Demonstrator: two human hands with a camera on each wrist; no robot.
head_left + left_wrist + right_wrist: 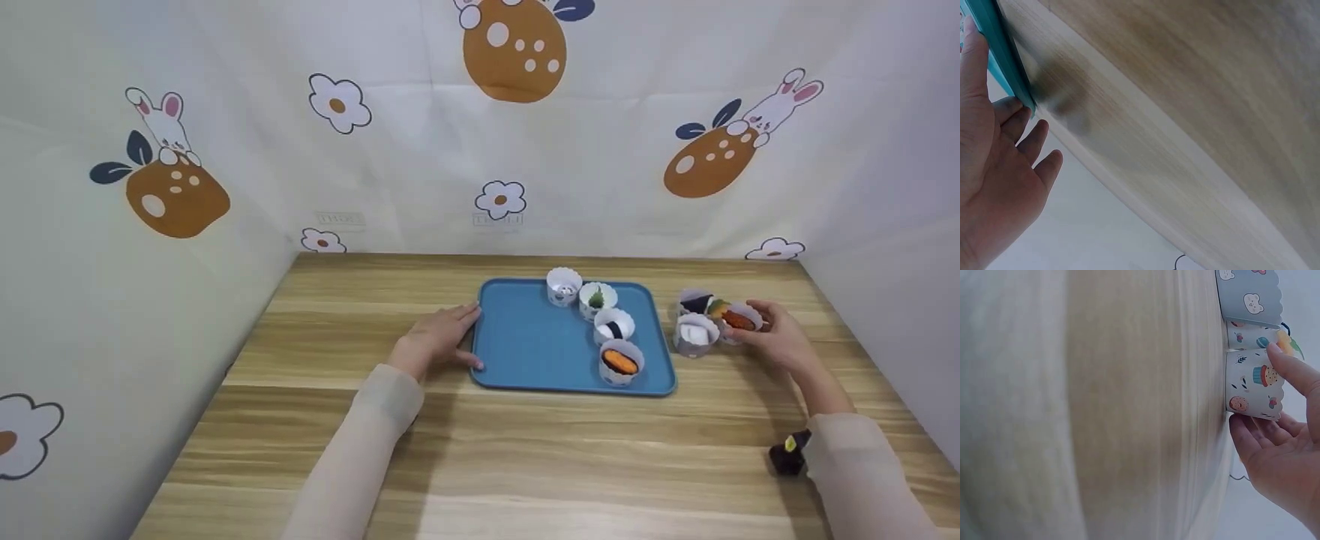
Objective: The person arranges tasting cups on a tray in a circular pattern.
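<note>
My left hand (439, 339) rests against the left edge of a blue tray (525, 334), its fingers spread along the rim. In the left wrist view, the fingertips touch the tray's side. On the right, my right hand (780, 341) holds a patterned paper cup (1252, 382), thumb on one side and fingers on the other. Inside that cup sits toy sushi with an orange-red topping (737, 320). Pressed close to it are a paper cup with a white piece (695, 335) and another with a dark-and-white piece (696, 304).
Along the tray's right half stand several paper cups, one holding orange-topped sushi (620, 363) and one a green leaf piece (597, 300). A small black object with a yellow mark (787, 456) lies by my right sleeve. Patterned cloth (405, 172) hangs behind the wooden table (570, 465).
</note>
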